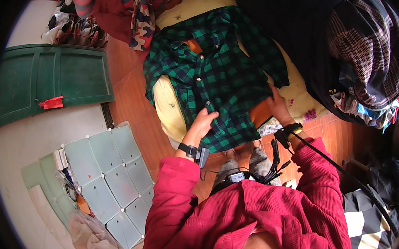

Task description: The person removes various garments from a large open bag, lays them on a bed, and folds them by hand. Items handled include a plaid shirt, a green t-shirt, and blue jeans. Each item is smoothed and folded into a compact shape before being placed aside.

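Note:
A green and dark plaid shirt (222,77) with an orange lining lies front up, its collar away from me and its sleeves spread to either side. Beneath it is a yellow cloth (167,104) with small printed flowers. My left hand (204,122) grips the shirt's front beside the buttons, thumb on top and fingers partly hidden. At the lower right side, my right hand (278,106) holds the shirt's edge, where a patch of orange lining (260,112) shows. Both wrists carry strapped devices, and a black cable runs along my right forearm.
Dark clothing and a checked garment (366,51) are heaped on the right. Red and camouflage-print clothes (142,27) lie at the far left of the bedding. A green door (72,74) and a cube cabinet (108,173) stand left, beyond the tiled floor (128,95).

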The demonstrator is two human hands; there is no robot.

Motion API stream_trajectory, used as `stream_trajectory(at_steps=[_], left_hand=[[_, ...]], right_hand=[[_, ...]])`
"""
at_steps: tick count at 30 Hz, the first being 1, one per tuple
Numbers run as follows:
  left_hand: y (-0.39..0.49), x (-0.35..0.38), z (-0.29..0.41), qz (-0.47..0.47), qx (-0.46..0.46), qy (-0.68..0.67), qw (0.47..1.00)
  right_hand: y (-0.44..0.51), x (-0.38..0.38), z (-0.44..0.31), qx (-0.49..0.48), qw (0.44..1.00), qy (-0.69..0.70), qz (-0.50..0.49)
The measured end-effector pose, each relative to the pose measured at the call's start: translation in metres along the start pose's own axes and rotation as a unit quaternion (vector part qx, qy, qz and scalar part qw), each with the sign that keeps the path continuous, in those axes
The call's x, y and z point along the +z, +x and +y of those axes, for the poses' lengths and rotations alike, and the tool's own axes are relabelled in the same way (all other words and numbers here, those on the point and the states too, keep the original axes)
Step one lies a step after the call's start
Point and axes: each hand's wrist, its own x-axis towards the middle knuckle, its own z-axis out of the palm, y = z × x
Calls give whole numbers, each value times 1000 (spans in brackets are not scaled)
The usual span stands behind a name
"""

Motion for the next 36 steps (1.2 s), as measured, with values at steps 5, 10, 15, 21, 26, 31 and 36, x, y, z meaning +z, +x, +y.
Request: stream_trajectory(at_steps=[5, 10, 15, 21, 26, 31, 36], left_hand=[[-23, 34, -24, -104, -145, 231, 957], [-1, 57, -6, -184, -186, 501, 825], [68, 35, 84, 36, 84, 307, 947], [146, 43, 133, 131, 68, 112, 983], [182, 60, 146, 161, -23, 145, 976], [177, 54, 265, 52, 219, -98, 969], [154, 43, 319, 19, 303, 2, 953]], right_hand=[[-43, -56, 37, -184, 961, 60, 197], [-62, -64, 111, -88, 986, -106, 91], [-67, -56, 151, -73, 991, 51, 96], [-83, -46, 159, 12, 976, 217, 29], [-95, -48, 146, 40, 955, 290, 40], [-92, -51, 147, 13, 951, 304, 56], [-91, -47, 157, 43, 947, 313, 65]])
